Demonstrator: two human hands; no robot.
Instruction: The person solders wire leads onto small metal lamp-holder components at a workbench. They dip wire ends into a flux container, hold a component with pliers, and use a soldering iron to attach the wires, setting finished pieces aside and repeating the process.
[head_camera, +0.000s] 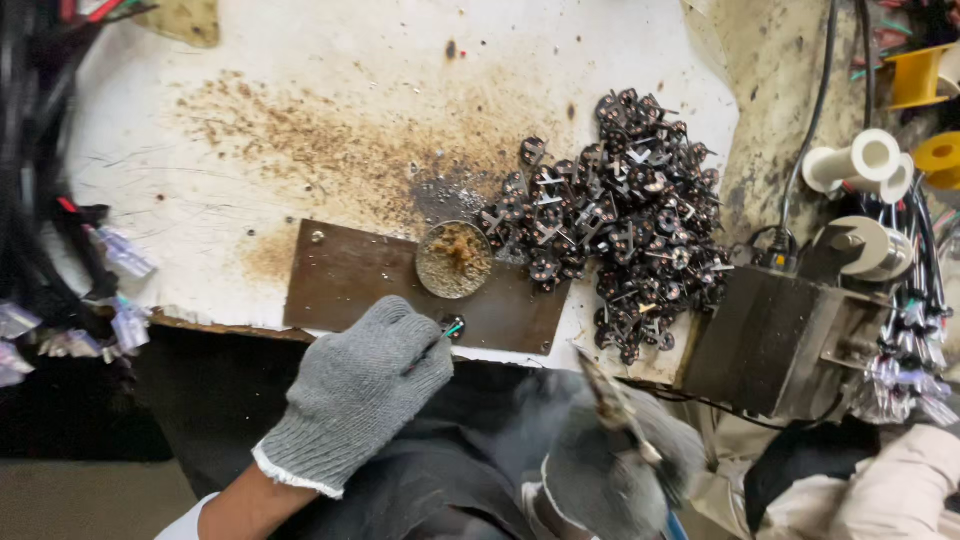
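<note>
My left hand (360, 390), in a grey knit glove, pinches a thin wire with a green tip (450, 329) against a small dark round part (453, 327) on the brown metal plate (350, 275). My right hand (610, 465), also gloved and blurred, grips a soldering iron (607, 395) whose tip points up toward the plate's right end. A round tin of brownish flux (453, 259) sits on the plate just above the left hand. A heap of small dark round parts with metal legs (625, 220) lies to the right on the stained white bench (300, 120).
A grey metal box (775, 340) stands at the right. Behind it are white spools (860, 165), yellow spools (925, 80) and black cables. Bundles of wires with clear connectors (120, 260) hang at the left edge.
</note>
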